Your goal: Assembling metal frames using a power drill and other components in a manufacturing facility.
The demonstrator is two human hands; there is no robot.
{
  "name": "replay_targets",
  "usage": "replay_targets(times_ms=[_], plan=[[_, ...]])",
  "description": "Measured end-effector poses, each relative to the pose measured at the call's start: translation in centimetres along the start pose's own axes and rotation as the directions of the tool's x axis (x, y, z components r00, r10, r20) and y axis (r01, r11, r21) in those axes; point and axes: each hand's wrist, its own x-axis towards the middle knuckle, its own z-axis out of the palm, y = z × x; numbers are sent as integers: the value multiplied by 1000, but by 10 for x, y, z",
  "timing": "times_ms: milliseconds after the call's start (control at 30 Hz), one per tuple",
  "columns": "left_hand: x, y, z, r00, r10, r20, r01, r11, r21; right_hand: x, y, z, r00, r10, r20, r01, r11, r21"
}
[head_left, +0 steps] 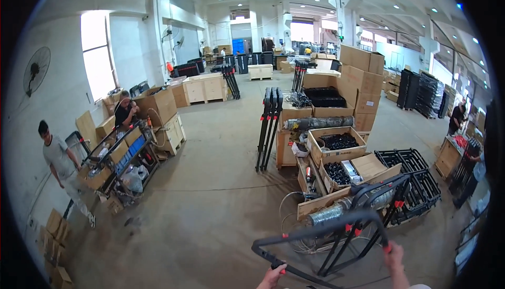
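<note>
A black tubular frame (302, 233) with bent corners and red fittings is held low in front of me, its upper bar smeared by motion. My left hand (272, 277) is closed around its lower left part, beside a red fitting. On the right side tube, my right hand (393, 257) grips near another red piece. Just beyond the held frame, similar black frames (402, 186) with red clips stand tilted against a wrapped roll (323, 217). Part of them is hidden behind the held frame.
Open boxes of small black parts (339, 141) stand ahead to the right, near stacked black frames (421, 189). Upright black frames (268, 126) rest by a wooden crate. A hose (284, 210) lies on the floor. People (58, 155) are by a cart at left; others work far right.
</note>
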Motion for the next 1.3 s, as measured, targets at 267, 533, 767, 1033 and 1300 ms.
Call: replay_targets(times_ms=[267, 533, 767, 1033, 1300], plan=[[-22, 65, 55, 968, 198, 152, -4, 622, -783, 169, -244, -134, 948, -303, -101, 305, 952, 6], [43, 114, 8, 967, -84, 242, 243, 605, -759, 304, -411, -58, 918, -333, 217, 347, 937, -31], [151, 173, -48, 979, -172, 110, 196, 640, -743, 436, -440, 47, 829, -211, 517, 310, 944, -111], [241, 245, -91, 940, -341, 29, 250, 625, -740, 528, -397, 188, 897, -74, 435, 101, 994, -41], [366, 333, -126, 897, -425, 123, 407, 687, -602, 587, -379, 277, 922, 59, 383, -24, 995, -94]])
